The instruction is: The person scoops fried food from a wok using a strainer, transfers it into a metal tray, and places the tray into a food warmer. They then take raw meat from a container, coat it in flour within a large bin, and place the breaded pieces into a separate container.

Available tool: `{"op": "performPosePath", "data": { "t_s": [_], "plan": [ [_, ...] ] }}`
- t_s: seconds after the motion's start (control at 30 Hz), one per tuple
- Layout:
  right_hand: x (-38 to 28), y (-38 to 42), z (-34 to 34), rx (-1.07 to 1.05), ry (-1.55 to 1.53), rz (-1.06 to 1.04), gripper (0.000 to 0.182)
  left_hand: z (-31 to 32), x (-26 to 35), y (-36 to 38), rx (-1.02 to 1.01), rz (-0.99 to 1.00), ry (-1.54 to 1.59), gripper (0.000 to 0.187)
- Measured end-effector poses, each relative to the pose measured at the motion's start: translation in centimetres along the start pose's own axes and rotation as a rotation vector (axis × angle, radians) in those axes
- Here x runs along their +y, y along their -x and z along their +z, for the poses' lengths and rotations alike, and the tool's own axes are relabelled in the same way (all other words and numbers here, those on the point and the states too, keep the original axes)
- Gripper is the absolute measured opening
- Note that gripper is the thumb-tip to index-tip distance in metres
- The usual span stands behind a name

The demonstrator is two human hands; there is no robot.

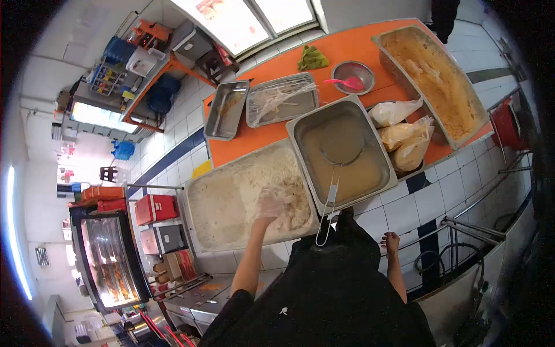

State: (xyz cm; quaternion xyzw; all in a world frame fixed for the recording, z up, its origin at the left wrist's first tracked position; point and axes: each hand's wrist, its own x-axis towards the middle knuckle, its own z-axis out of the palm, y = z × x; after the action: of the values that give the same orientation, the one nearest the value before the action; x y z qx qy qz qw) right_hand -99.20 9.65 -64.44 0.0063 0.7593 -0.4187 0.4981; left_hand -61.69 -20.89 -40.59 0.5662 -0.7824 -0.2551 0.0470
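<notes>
My left hand (274, 203), coated in flour and seemingly in a thin clear glove, is down in a large metal tray of flour (225, 191). It touches floured pieces (296, 215), perhaps chicken, heaped at the tray's right end. Its fingers blur into the flour. My right hand (391, 241) hangs low at my side, away from the table, with loosely bent fingers and nothing in it. Between the hands stands a deep pan of cloudy liquid (329, 130). A round wire strainer (331, 199) lies in that pan, its handle reaching over the near rim toward my apron.
On the orange table (266, 63) are a long tray of orange-brown coating (430, 75), filled plastic bags (407, 136), a metal bowl (363, 72) with a pink scoop (348, 82), a plastic-covered tray (283, 101), a smaller tray (226, 115) and a green cloth (312, 56). Metal rails (462, 225) stand right.
</notes>
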Motion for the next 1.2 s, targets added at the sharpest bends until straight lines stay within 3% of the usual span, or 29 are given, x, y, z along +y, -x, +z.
{"op": "performPosePath", "data": {
  "t_s": [0.03,0.13,0.27,0.33,0.43,0.47,0.53,0.57,0.63,0.73,0.77,0.83,0.87,0.93,0.97,1.03,1.13,1.2],
  "plan": [
    [-0.2,0.1,-0.1,0.015,0.006,0.008,0.022,-2.4,2.4,-0.2,-0.027,-0.086,-0.106,0.022],
    [1.4,-0.8,-0.8,-0.009,0.029,0.031,0.022,-2.3,-1.6,-1.5,0.001,-0.062,0.024,0.026],
    [0.6,0.7,-0.1,0.005,0.045,0.025,0.022,3.4,-7.1,-5.0,0.179,0.068,0.02,0.035],
    [0.5,1.4,-0.1,-0.009,0.035,0.036,0.023,6.3,-5.8,-5.2,-0.236,-0.226,0.099,0.046],
    [1.1,0.5,0.0,0.006,0.047,0.063,0.019,6.1,0.5,-2.5,-0.107,-0.273,0.205,0.054],
    [1.0,0.5,0.0,0.013,0.04,0.063,0.019,5.3,1.6,-1.6,-0.111,-0.264,0.203,0.054],
    [0.6,1.0,0.1,-0.005,0.047,0.026,0.021,3.3,3.1,0.3,-0.535,0.145,-0.367,0.059],
    [0.5,1.2,0.1,-0.01,0.051,0.027,0.021,1.7,4.4,0.6,-0.535,0.138,-0.366,0.059],
    [0.0,1.2,0.5,-0.013,0.104,0.07,0.022,-1.2,6.1,0.8,-0.4,0.008,-0.316,0.047],
    [0.4,0.0,0.3,-0.063,0.069,0.071,0.023,10.9,-14.0,0.0,0.41,0.441,-0.669,0.047],
    [0.4,0.0,0.2,-0.05,0.058,0.074,0.023,9.2,-13.0,-0.3,0.406,0.458,-0.665,0.047],
    [-0.1,0.0,-0.2,-0.049,0.073,-0.037,0.023,3.3,-6.7,0.2,-0.159,0.047,0.05,0.049],
    [-0.3,0.1,-0.3,-0.043,0.073,-0.035,0.023,1.3,-3.6,1.0,-0.164,0.049,0.052,0.049],
    [-0.6,0.3,-0.5,0.003,0.096,0.018,0.023,-1.5,1.3,2.4,-0.223,0.01,0.525,0.05],
    [-0.7,0.5,-0.6,0.004,0.099,0.02,0.023,-1.2,2.3,2.4,-0.224,0.008,0.526,0.05],
    [-0.8,0.5,-0.7,0.015,0.099,0.056,0.022,0.4,4.2,2.0,-0.03,-0.013,-0.159,0.05],
    [0.0,-0.3,-1.3,-0.069,0.105,0.044,0.021,9.8,-3.3,0.7,0.1,-0.084,-0.197,0.057],
    [-0.7,-0.7,-1.0,-0.075,0.113,0.001,0.021,7.3,-3.7,-1.4,0.07,-0.123,-0.338,0.05]
  ]
}}
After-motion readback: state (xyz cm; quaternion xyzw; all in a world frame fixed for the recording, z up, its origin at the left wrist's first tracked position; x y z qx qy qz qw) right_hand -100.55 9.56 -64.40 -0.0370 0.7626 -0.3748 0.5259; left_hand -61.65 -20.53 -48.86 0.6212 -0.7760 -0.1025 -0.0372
